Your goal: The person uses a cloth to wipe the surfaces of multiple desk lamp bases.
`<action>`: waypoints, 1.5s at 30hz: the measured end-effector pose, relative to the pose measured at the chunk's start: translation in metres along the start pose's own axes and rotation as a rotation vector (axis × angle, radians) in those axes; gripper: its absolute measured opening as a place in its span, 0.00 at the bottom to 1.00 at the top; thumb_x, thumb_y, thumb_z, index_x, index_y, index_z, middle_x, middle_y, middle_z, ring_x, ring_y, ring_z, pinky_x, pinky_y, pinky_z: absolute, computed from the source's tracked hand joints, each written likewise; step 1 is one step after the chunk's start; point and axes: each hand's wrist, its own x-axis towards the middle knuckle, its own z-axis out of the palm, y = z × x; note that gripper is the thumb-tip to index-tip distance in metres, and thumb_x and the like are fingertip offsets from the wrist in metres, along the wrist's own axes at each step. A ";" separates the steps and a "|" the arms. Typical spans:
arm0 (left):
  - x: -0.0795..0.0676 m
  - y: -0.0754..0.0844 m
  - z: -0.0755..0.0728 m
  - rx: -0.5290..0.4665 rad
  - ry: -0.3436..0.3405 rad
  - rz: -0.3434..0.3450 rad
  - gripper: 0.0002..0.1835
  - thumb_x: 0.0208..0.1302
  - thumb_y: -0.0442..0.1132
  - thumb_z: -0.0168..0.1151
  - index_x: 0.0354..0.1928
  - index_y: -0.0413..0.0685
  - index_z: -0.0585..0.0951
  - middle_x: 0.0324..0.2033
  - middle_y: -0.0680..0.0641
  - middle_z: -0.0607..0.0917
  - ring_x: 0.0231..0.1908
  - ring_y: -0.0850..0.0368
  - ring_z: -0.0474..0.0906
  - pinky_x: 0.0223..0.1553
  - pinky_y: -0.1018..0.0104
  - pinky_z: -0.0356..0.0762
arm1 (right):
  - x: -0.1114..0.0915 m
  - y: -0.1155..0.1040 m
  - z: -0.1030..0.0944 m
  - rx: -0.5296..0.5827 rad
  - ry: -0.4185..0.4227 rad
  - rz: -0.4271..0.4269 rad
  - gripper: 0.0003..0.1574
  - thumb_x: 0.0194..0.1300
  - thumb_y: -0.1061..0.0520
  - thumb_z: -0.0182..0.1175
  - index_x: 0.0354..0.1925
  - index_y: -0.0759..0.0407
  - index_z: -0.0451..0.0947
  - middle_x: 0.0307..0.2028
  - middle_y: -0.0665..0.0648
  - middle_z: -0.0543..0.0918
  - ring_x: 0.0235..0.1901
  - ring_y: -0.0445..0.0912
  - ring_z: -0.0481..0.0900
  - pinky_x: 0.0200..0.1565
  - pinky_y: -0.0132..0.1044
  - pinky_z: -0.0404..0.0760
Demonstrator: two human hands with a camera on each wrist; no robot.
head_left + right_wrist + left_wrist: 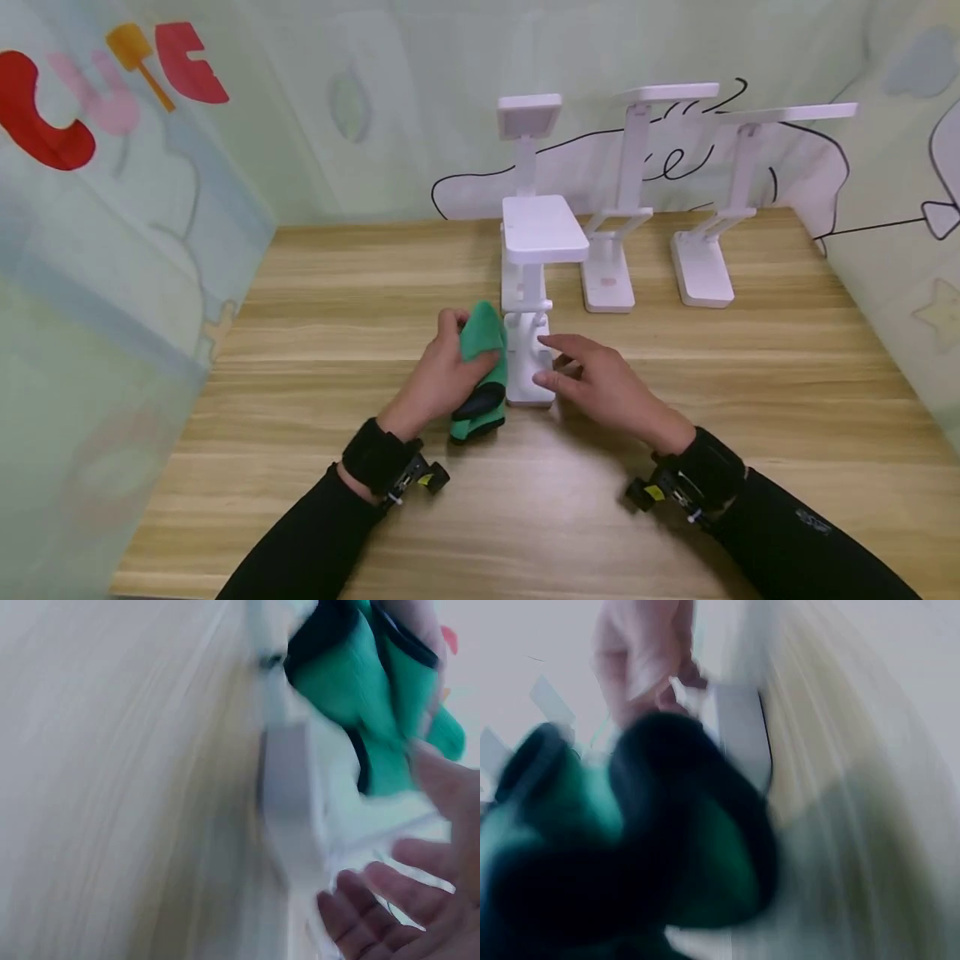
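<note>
A folded green cloth with dark edging [482,337] is gripped in my left hand [448,372], just left of the nearest white desk lamp [529,379]. The left wrist view is blurred, with the green and black cloth [712,855] filling its lower left. My right hand [611,387] is at the right side of that lamp's base, fingers loosely bent and holding nothing. In the right wrist view its fingers [409,889] are spread beside the white base [289,787]. Whether the fingertips touch the lamp I cannot tell.
Behind the nearest lamp stands another white lamp [528,117], partly hidden. Two more lamps, a middle one [607,279] and a right one [705,271], stand at the back right of the wooden table [337,283]. A printed curtain [337,108] hangs behind.
</note>
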 end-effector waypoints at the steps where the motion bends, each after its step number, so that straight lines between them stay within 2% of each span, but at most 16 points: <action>1: -0.002 0.004 0.003 -0.069 0.002 0.018 0.29 0.64 0.46 0.61 0.59 0.50 0.57 0.49 0.42 0.74 0.47 0.51 0.76 0.49 0.53 0.77 | 0.000 -0.006 0.000 0.068 0.015 0.002 0.39 0.66 0.40 0.59 0.69 0.52 0.64 0.62 0.60 0.74 0.53 0.51 0.77 0.51 0.51 0.79; 3: -0.006 0.013 0.011 -0.159 -0.026 0.073 0.28 0.66 0.45 0.56 0.59 0.48 0.52 0.53 0.39 0.69 0.52 0.49 0.72 0.55 0.53 0.72 | 0.001 -0.017 0.002 0.202 0.024 -0.004 0.39 0.68 0.42 0.58 0.72 0.47 0.58 0.62 0.58 0.73 0.51 0.50 0.78 0.47 0.50 0.81; 4: -0.009 0.017 0.015 -0.191 -0.057 0.094 0.28 0.67 0.45 0.53 0.60 0.47 0.51 0.55 0.38 0.67 0.55 0.48 0.69 0.58 0.52 0.69 | 0.002 -0.022 0.005 0.250 0.025 -0.014 0.40 0.68 0.43 0.58 0.73 0.45 0.56 0.62 0.58 0.72 0.52 0.50 0.77 0.48 0.50 0.80; 7: -0.014 0.026 0.022 -0.222 -0.183 0.140 0.27 0.69 0.46 0.46 0.62 0.47 0.49 0.60 0.38 0.60 0.60 0.50 0.62 0.63 0.54 0.62 | 0.002 -0.030 0.011 0.305 0.063 0.002 0.42 0.68 0.45 0.59 0.74 0.38 0.52 0.63 0.56 0.70 0.55 0.50 0.73 0.50 0.51 0.76; 9: -0.015 0.028 0.021 -0.196 -0.257 0.165 0.26 0.68 0.43 0.44 0.65 0.48 0.51 0.63 0.40 0.60 0.63 0.53 0.61 0.65 0.54 0.61 | 0.001 -0.028 0.012 0.312 0.126 0.020 0.42 0.67 0.48 0.61 0.73 0.38 0.54 0.63 0.57 0.70 0.57 0.51 0.70 0.54 0.54 0.72; 12: -0.008 0.025 0.013 -0.036 -0.296 0.247 0.25 0.66 0.36 0.47 0.65 0.47 0.62 0.64 0.44 0.68 0.63 0.56 0.65 0.63 0.54 0.67 | -0.004 -0.019 0.004 0.172 0.216 0.041 0.42 0.64 0.52 0.64 0.71 0.41 0.60 0.61 0.59 0.71 0.55 0.53 0.69 0.53 0.57 0.71; 15: 0.002 0.012 0.006 0.216 -0.303 0.324 0.26 0.61 0.32 0.55 0.63 0.46 0.70 0.64 0.44 0.73 0.64 0.53 0.65 0.63 0.53 0.68 | -0.010 -0.010 -0.006 -0.101 0.207 0.001 0.41 0.58 0.50 0.68 0.68 0.46 0.66 0.55 0.63 0.71 0.48 0.55 0.73 0.47 0.57 0.76; 18: 0.010 -0.007 0.007 0.394 -0.367 0.356 0.33 0.60 0.38 0.63 0.68 0.48 0.68 0.69 0.44 0.68 0.69 0.46 0.56 0.65 0.50 0.64 | -0.018 -0.006 -0.008 -0.357 0.126 -0.120 0.41 0.54 0.42 0.70 0.64 0.48 0.71 0.50 0.63 0.70 0.39 0.53 0.76 0.37 0.51 0.81; 21: 0.014 -0.022 0.012 0.488 -0.411 0.391 0.36 0.64 0.44 0.61 0.73 0.52 0.62 0.72 0.47 0.62 0.72 0.39 0.46 0.67 0.47 0.60 | -0.021 -0.006 0.002 -0.498 0.079 -0.293 0.38 0.51 0.39 0.71 0.58 0.48 0.77 0.47 0.62 0.71 0.38 0.50 0.76 0.36 0.47 0.82; 23: 0.016 -0.027 0.016 0.535 -0.392 0.453 0.32 0.68 0.44 0.56 0.72 0.52 0.62 0.71 0.47 0.63 0.72 0.39 0.47 0.67 0.48 0.61 | -0.020 -0.006 0.012 -0.559 0.081 -0.381 0.36 0.49 0.42 0.73 0.56 0.49 0.79 0.46 0.61 0.72 0.39 0.50 0.75 0.38 0.46 0.81; 25: 0.017 -0.028 0.017 0.598 -0.365 0.503 0.28 0.71 0.42 0.51 0.71 0.50 0.64 0.70 0.46 0.66 0.71 0.39 0.51 0.66 0.50 0.63 | -0.017 -0.006 0.021 -0.590 0.093 -0.421 0.34 0.48 0.46 0.73 0.55 0.49 0.79 0.45 0.60 0.72 0.40 0.50 0.74 0.39 0.46 0.81; 27: 0.016 -0.026 0.015 0.644 -0.350 0.524 0.26 0.72 0.42 0.50 0.70 0.48 0.66 0.69 0.46 0.67 0.70 0.40 0.54 0.65 0.51 0.66 | -0.013 -0.007 0.027 -0.595 0.081 -0.416 0.32 0.49 0.49 0.72 0.55 0.49 0.78 0.44 0.58 0.72 0.37 0.49 0.73 0.38 0.44 0.80; 30: 0.014 -0.023 0.013 0.690 -0.358 0.519 0.26 0.71 0.43 0.50 0.70 0.49 0.66 0.70 0.47 0.66 0.70 0.42 0.54 0.64 0.52 0.67 | -0.010 -0.008 0.030 -0.589 0.068 -0.372 0.29 0.53 0.49 0.69 0.54 0.49 0.76 0.41 0.57 0.71 0.33 0.47 0.71 0.32 0.42 0.80; 35: 0.014 -0.021 0.013 0.670 -0.397 0.508 0.31 0.66 0.44 0.55 0.71 0.50 0.65 0.71 0.47 0.64 0.71 0.42 0.50 0.65 0.52 0.65 | -0.014 -0.005 0.025 -0.554 0.041 -0.255 0.28 0.51 0.49 0.68 0.52 0.47 0.75 0.38 0.55 0.70 0.29 0.45 0.71 0.27 0.41 0.78; 40: 0.014 -0.020 0.014 0.654 -0.402 0.491 0.34 0.65 0.50 0.61 0.71 0.50 0.64 0.71 0.47 0.63 0.71 0.43 0.50 0.66 0.54 0.65 | -0.020 0.007 0.009 -0.540 0.037 -0.202 0.25 0.49 0.52 0.67 0.48 0.48 0.76 0.37 0.55 0.70 0.28 0.45 0.72 0.26 0.42 0.78; 45: 0.014 -0.020 0.015 0.664 -0.404 0.470 0.36 0.63 0.49 0.63 0.71 0.51 0.64 0.71 0.47 0.63 0.72 0.44 0.49 0.66 0.54 0.64 | -0.019 0.016 -0.018 -0.584 0.115 -0.133 0.23 0.46 0.58 0.69 0.44 0.53 0.78 0.35 0.58 0.71 0.28 0.48 0.73 0.26 0.45 0.79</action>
